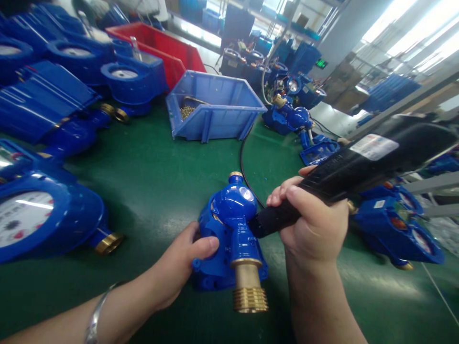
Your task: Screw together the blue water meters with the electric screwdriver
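Note:
A blue water meter body (231, 224) with a brass threaded end (249, 291) lies on the green table mat (154, 186), brass end toward me. My left hand (181, 260) grips its left side, thumb laid across the casing. My right hand (315, 224) is wrapped round a black electric screwdriver (358, 167) whose tip presses against the meter's right side. A silver bracelet sits on my left wrist.
More blue water meters lie at the left (39, 220), along the back left (125, 79) and at the right (394, 224). A light blue bin (215, 107) with small brass screws stands behind, a red bin (161, 45) further back. A black cable (245, 167) crosses the mat.

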